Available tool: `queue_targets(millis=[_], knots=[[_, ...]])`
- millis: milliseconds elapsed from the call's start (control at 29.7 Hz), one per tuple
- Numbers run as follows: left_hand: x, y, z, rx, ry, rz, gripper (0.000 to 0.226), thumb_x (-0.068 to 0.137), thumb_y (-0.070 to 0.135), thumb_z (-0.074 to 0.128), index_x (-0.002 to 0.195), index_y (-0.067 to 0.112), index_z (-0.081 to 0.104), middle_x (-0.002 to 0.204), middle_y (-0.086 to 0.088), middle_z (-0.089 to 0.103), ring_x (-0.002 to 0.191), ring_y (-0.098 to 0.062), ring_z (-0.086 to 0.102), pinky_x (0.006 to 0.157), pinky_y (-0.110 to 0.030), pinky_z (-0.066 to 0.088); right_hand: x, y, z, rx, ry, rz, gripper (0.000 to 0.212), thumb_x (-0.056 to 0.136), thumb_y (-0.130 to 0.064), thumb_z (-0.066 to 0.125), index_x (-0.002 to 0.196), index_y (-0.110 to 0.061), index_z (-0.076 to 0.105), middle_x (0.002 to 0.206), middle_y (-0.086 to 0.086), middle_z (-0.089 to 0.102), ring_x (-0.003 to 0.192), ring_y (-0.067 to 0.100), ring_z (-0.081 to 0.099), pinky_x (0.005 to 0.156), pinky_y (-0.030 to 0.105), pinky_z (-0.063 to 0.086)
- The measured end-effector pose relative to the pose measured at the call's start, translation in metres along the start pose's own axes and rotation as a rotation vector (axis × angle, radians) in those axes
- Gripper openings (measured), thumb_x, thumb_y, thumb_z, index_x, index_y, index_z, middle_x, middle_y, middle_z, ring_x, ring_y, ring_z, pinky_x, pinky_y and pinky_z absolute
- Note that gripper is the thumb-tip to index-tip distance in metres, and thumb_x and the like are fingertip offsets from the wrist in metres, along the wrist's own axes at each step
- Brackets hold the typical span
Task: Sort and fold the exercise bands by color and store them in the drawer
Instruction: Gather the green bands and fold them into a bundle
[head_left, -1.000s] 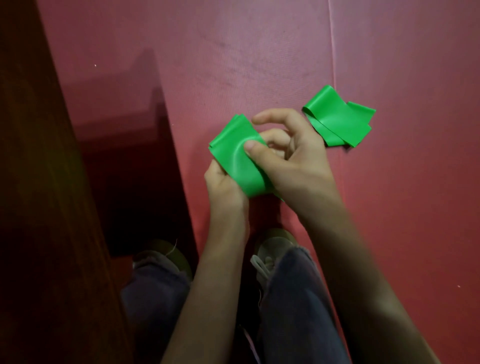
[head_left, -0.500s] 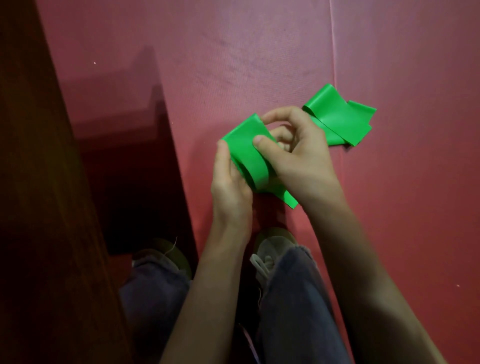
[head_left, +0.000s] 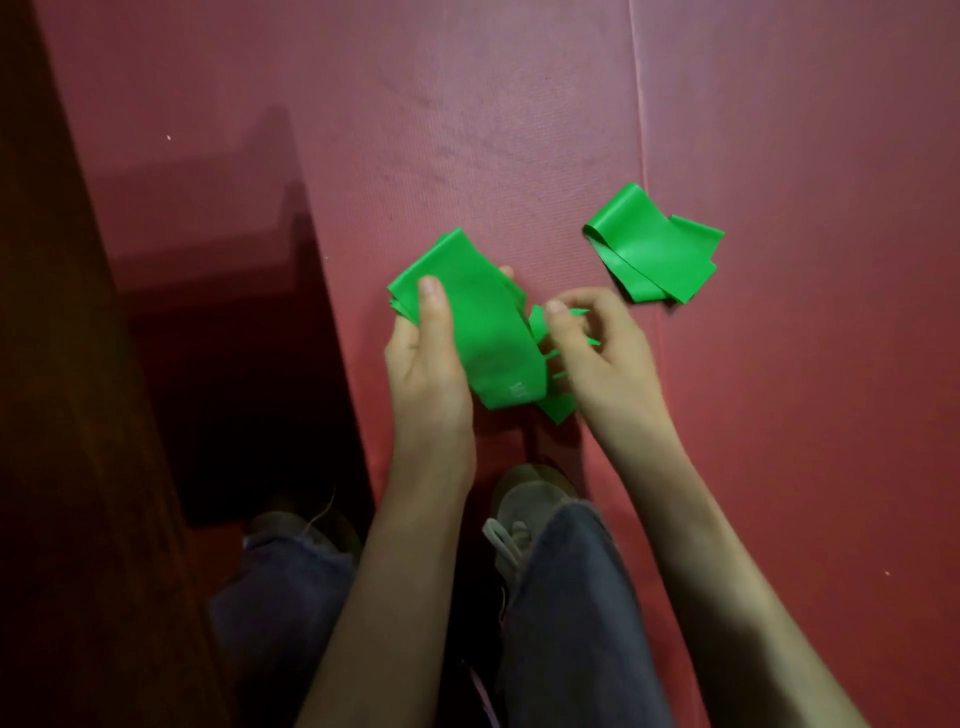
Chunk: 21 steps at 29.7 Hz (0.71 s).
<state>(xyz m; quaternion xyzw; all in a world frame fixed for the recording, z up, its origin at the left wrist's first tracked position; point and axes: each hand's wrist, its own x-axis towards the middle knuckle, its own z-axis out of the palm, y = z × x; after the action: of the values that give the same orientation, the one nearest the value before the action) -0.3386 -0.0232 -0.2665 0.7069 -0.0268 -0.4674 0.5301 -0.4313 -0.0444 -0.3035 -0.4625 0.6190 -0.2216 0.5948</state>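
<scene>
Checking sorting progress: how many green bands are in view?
2. One band is held in the left hand, its tail pinched by the right hand; the other band lies folded on the mat. Others may be hidden.

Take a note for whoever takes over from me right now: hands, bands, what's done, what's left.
Left hand: grips the half-folded green band, thumb on top.
Right hand: pinches that band's loose end.
Done: a folded green band lies on the red mat, off to the right.
Left: finish this fold, then store both bands. No drawer is clearly in view.
</scene>
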Motion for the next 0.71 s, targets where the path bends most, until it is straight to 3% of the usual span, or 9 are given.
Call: queue_targets(millis=[67, 135, 202, 303, 437, 572, 639, 706], knots=[[0.003, -0.006, 0.001, -0.051, -0.034, 0.034, 0.029, 0.097, 0.025, 0.036, 0.083, 0.016, 0.059, 0.071, 0.002, 0.071, 0.066, -0.009, 0.067, 0.066, -0.022, 0.055, 0.009, 0.011, -0.014, 0.044, 0.199, 0.045, 0.018, 0.089, -0.016, 0.054, 0.077, -0.027, 0.047, 0.063, -0.002, 0.051, 0.042, -0.001, 0.051, 0.051, 0.024, 0.045], [0.002, -0.009, 0.003, -0.011, -0.05, 0.063, 0.03, 0.097, 0.022, 0.035, 0.079, 0.016, 0.058, 0.065, 0.004, 0.07, 0.063, -0.008, 0.066, 0.066, -0.023, 0.055, 0.028, 0.024, -0.033, 0.165, 0.436, 0.14, 0.021, 0.09, -0.008, 0.05, 0.078, -0.023, 0.043, 0.059, 0.001, 0.047, 0.034, 0.0, 0.047, 0.041, 0.017, 0.042], [0.001, -0.009, 0.006, 0.003, -0.048, 0.063, 0.031, 0.098, 0.018, 0.033, 0.077, 0.016, 0.057, 0.059, 0.005, 0.069, 0.058, -0.006, 0.064, 0.061, -0.02, 0.054, 0.046, 0.037, -0.048, 0.307, 0.558, 0.315, 0.011, 0.091, -0.013, 0.048, 0.082, -0.015, 0.043, 0.06, 0.002, 0.045, 0.031, 0.0, 0.045, 0.035, 0.016, 0.041], [0.001, -0.012, 0.008, -0.011, -0.055, 0.074, 0.024, 0.091, 0.028, 0.042, 0.079, 0.013, 0.057, 0.067, 0.002, 0.067, 0.063, -0.011, 0.063, 0.065, -0.023, 0.053, 0.063, 0.044, -0.05, 0.337, 0.477, 0.558, 0.023, 0.092, -0.025, 0.047, 0.074, -0.01, 0.045, 0.06, 0.003, 0.045, 0.035, 0.006, 0.047, 0.036, 0.019, 0.044], [-0.001, -0.014, 0.01, 0.009, -0.079, 0.099, 0.024, 0.084, 0.031, 0.04, 0.082, 0.013, 0.055, 0.08, -0.012, 0.061, 0.076, -0.022, 0.059, 0.072, -0.031, 0.051, 0.081, 0.034, -0.049, 0.434, 0.523, 0.66, 0.028, 0.091, -0.019, 0.051, 0.066, -0.012, 0.041, 0.061, 0.004, 0.044, 0.05, 0.014, 0.047, 0.039, 0.024, 0.047], [0.0, -0.014, 0.013, -0.005, -0.022, 0.068, 0.021, 0.091, 0.028, 0.042, 0.079, 0.016, 0.055, 0.079, -0.009, 0.061, 0.072, -0.018, 0.059, 0.071, -0.028, 0.051, 0.083, 0.027, -0.054, 0.511, 0.576, 0.641, 0.027, 0.092, -0.007, 0.051, 0.067, -0.008, 0.039, 0.063, 0.008, 0.047, 0.049, 0.015, 0.053, 0.047, 0.024, 0.053], [-0.002, -0.013, 0.016, -0.031, 0.012, 0.034, 0.024, 0.096, 0.02, 0.039, 0.078, 0.016, 0.054, 0.075, -0.007, 0.061, 0.063, -0.011, 0.06, 0.066, -0.023, 0.052, 0.073, 0.02, -0.058, 0.406, 0.535, 0.578, 0.028, 0.092, -0.004, 0.048, 0.066, -0.009, 0.038, 0.061, 0.009, 0.046, 0.034, 0.01, 0.053, 0.046, 0.02, 0.052], [-0.005, -0.013, 0.024, -0.025, 0.007, 0.017, 0.027, 0.097, 0.017, 0.036, 0.077, 0.015, 0.053, 0.076, -0.01, 0.061, 0.065, -0.013, 0.06, 0.068, -0.026, 0.052, 0.061, 0.018, -0.066, 0.17, 0.439, 0.481, 0.03, 0.091, -0.005, 0.049, 0.063, -0.01, 0.043, 0.059, 0.014, 0.049, 0.028, 0.005, 0.051, 0.041, 0.023, 0.051]])
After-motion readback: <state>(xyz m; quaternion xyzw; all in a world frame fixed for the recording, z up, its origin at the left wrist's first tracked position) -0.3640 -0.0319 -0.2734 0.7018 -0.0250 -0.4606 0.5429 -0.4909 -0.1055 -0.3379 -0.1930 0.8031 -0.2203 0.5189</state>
